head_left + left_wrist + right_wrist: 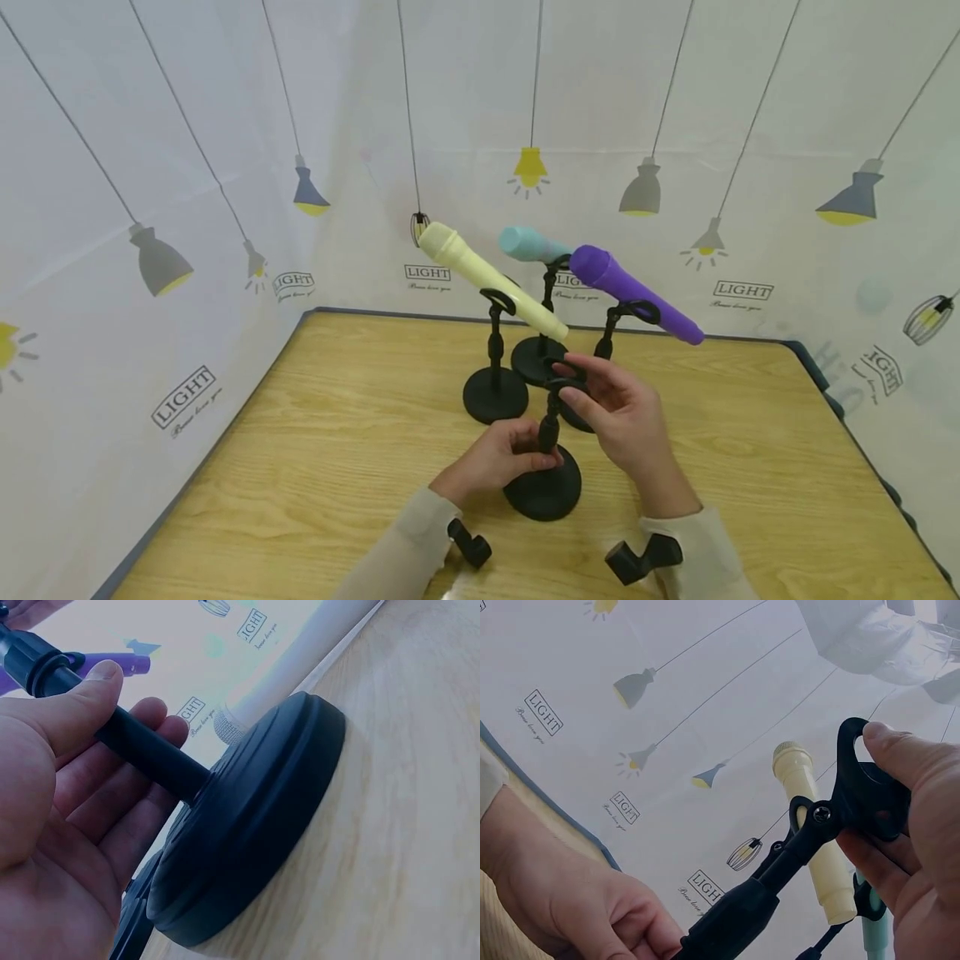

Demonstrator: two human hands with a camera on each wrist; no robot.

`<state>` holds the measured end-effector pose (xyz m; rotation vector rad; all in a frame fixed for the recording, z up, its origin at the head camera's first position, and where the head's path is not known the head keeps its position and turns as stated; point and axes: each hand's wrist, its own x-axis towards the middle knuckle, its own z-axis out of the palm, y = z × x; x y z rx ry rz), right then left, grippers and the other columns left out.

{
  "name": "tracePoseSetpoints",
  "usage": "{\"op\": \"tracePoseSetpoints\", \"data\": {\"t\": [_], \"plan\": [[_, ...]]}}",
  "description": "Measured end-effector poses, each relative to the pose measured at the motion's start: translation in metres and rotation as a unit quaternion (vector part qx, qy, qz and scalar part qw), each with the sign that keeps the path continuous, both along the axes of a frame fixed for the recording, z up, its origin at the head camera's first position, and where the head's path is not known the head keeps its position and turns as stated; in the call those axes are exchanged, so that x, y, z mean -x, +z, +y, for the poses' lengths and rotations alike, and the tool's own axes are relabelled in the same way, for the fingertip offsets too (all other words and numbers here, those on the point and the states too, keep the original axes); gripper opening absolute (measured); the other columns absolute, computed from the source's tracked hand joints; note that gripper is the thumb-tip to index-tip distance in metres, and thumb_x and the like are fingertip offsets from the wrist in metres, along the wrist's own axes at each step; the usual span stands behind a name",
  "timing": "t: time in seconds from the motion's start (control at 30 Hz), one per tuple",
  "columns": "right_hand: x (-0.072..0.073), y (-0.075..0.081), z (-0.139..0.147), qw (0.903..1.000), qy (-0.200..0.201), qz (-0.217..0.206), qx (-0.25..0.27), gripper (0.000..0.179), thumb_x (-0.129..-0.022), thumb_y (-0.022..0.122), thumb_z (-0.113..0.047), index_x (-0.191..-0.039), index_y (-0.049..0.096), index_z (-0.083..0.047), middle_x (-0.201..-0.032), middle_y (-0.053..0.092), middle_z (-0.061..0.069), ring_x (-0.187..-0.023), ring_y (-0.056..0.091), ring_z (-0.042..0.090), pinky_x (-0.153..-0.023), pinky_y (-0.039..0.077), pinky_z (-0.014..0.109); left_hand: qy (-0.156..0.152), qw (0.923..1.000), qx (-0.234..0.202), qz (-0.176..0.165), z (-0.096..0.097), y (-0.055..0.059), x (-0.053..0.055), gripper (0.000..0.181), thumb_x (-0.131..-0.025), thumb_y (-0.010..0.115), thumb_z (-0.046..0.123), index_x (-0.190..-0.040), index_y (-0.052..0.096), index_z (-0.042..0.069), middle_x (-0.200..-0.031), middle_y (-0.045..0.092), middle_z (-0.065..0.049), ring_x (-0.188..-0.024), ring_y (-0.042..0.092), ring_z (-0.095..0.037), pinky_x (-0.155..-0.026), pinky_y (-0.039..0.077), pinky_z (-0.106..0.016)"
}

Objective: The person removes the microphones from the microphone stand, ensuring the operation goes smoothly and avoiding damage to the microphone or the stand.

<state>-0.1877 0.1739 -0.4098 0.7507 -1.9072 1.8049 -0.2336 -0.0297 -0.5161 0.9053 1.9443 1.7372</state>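
Note:
A black microphone stand (546, 493) with a round base is nearest to me on the wooden table. My left hand (491, 457) holds its pole low down, thumb on one side and fingers on the other, as the left wrist view shows. At the top, my right hand (630, 417) pinches the stand's black clip (870, 784) between thumb and fingers. No microphone sits in this clip. Just behind, a pale yellow microphone (506, 287), a purple microphone (637, 296) and a teal microphone (527, 244) lie tilted in the clips of similar black stands.
The wooden table (322, 433) has a dark edge and meets white backdrop walls (480, 100) printed with lamps. A whitish rod with a mesh-like end (229, 724) shows beyond the base in the left wrist view. Black mounts (633, 560) sit on both wrists.

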Motion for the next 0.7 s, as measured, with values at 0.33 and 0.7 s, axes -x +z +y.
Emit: {"op": "tracePoseSetpoints", "data": {"t": [0.33,0.7], "plan": [[-0.003,-0.008,-0.002,0.9999,-0.013,-0.007,-0.002,0.036,-0.094,0.072,0.015,-0.130,0.066,0.016,-0.119,0.079,-0.012,-0.107,0.076,0.002,-0.087,0.062,0.016,-0.005,1.0000,-0.007,0.002,0.000,-0.001,0.000,0.018,-0.101,0.073,0.000,-0.118,0.069,-0.006,-0.120,0.076,-0.031,-0.103,0.075,0.002,-0.097,0.061,-0.025],[-0.004,-0.016,-0.002,0.9997,0.004,-0.021,0.015,0.036,-0.095,0.071,0.016,-0.130,0.065,0.017,-0.120,0.080,-0.008,-0.107,0.076,0.002,-0.087,0.062,0.016,-0.009,0.9999,-0.014,0.004,0.000,-0.002,0.001,0.018,-0.102,0.072,0.000,-0.118,0.069,-0.007,-0.120,0.075,-0.032,-0.103,0.075,0.000,-0.095,0.062,-0.025]]}}
